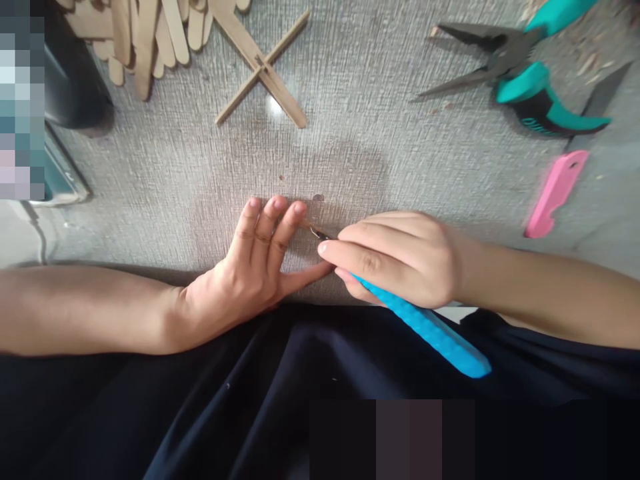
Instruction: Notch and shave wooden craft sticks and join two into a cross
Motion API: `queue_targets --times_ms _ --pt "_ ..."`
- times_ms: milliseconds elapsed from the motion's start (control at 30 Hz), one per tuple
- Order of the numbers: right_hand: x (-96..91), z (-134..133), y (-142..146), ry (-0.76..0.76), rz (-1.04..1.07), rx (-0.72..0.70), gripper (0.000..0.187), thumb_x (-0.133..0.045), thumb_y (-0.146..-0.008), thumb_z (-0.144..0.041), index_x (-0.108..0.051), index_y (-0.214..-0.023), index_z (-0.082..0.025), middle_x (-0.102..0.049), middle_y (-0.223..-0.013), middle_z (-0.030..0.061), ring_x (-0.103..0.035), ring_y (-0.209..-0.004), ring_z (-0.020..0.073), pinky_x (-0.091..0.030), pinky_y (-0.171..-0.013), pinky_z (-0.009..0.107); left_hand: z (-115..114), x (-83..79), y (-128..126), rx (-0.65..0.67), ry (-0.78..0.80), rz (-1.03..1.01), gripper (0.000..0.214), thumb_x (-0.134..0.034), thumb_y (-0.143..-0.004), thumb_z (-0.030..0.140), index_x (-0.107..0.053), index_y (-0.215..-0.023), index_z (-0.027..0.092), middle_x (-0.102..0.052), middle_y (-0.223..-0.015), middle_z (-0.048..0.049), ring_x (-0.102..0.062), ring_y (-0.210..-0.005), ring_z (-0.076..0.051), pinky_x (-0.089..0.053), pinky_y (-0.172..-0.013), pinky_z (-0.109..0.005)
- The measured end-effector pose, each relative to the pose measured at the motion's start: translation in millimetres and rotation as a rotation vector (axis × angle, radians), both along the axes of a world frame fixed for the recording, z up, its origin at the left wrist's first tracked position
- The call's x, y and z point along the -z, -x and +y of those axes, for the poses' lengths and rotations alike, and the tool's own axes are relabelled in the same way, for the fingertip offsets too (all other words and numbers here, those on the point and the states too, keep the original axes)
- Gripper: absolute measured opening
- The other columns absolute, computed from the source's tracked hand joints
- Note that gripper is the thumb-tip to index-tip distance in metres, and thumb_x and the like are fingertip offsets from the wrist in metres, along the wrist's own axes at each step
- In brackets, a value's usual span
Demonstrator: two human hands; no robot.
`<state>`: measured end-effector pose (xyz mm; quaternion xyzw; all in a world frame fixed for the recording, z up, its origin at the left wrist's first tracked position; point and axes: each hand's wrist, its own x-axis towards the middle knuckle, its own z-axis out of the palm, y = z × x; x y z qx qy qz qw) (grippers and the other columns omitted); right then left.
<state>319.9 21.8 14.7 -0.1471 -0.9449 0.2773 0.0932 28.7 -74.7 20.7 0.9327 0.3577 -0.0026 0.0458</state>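
Note:
My right hand (400, 257) is closed around a craft knife with a blue, bumpy handle (430, 333). Its dark metal collar and thin tip point left, toward my left fingertips. My left hand (255, 267) rests on the table with its fingers stretched out and the thumb reaching right, close to the right fingertips. A small tan sliver (306, 223) shows beside the left index fingertip, next to the knife tip; most of it is hidden. Beyond the hands, two wooden sticks form a cross (261, 64) on the textured grey tabletop (350, 133).
A heap of wooden craft sticks (145, 40) lies at the upper left, near a black object (75, 73) and a device with a cable (65, 173). Teal-handled pliers (505, 60) lie open at the upper right, by wood shavings and a pink utility knife (555, 193).

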Motion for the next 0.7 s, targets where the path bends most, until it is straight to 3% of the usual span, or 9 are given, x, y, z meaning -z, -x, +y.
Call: queue_targets --times_ms 300,367,533,700 --pt "-0.6 -6 -2 -0.005 0.021 0.045 0.034 -0.057 -0.117 -0.015 -0.058 -0.150 -0.019 -0.079 -0.105 0.0025 -0.076 -0.085 0.0157 -0.064 -0.075 0.030 5 -3.8 1 0.024 0.000 0.022 0.101 -0.067 -0.120 0.047 0.000 -0.194 0.030 -0.035 -0.189 -0.0347 -0.056 -0.163 -0.053 -0.063 -0.129 -0.071" --pt "0.8 -7 -2 -0.011 0.027 0.055 0.032 -0.056 -0.118 -0.017 -0.058 -0.150 -0.019 -0.079 -0.104 0.0028 -0.076 -0.084 0.0159 -0.064 -0.075 0.031 8 -6.4 1 0.034 -0.004 0.042 0.102 -0.068 -0.119 0.048 -0.001 -0.194 0.030 -0.039 -0.187 -0.0344 -0.058 -0.161 -0.053 -0.064 -0.128 -0.070" --pt "1.5 -9 -5 -0.001 0.058 0.086 0.030 -0.058 -0.118 -0.017 -0.065 -0.147 -0.019 -0.079 -0.102 0.0024 -0.075 -0.083 0.0148 -0.065 -0.076 0.030 14 -10.9 -1 0.110 -0.128 0.125 0.099 -0.067 -0.119 0.052 -0.010 -0.194 0.022 -0.071 -0.164 -0.0335 -0.071 -0.150 -0.049 -0.072 -0.118 -0.062" --pt "-1.5 -8 -9 0.030 0.168 0.091 0.033 -0.062 -0.117 -0.017 -0.067 -0.149 -0.018 -0.080 -0.103 0.0025 -0.078 -0.089 0.0153 -0.069 -0.085 0.032 14 -9.8 -1 0.101 -0.096 0.117 0.098 -0.062 -0.121 0.055 -0.004 -0.194 0.024 -0.060 -0.173 -0.0349 -0.068 -0.153 -0.049 -0.069 -0.122 -0.064"
